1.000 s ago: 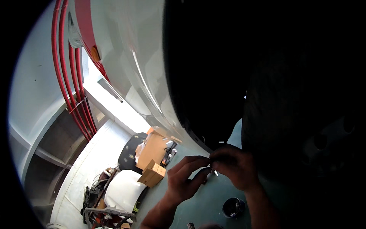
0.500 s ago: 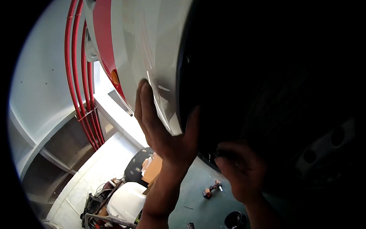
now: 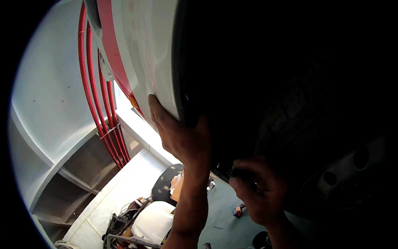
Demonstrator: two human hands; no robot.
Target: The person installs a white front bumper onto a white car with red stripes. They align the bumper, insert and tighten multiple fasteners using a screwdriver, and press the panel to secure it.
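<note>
Raised since a second earlier, the bare left hand (image 3: pixel 182 139) rested, spread wide, on a curved, glossy white vehicle panel (image 3: pixel 159 45). The right hand (image 3: pixel 261 189) curled narrowly, its hold untellable in shadow; rightward stood a grey, holed wheel (image 3: pixel 347 172).

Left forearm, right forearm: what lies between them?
Between left forearm and right forearm, the head view shows green floor, an orange and black tool, a pale strip, a dark round container and, at the lower edge, a dark object.
</note>
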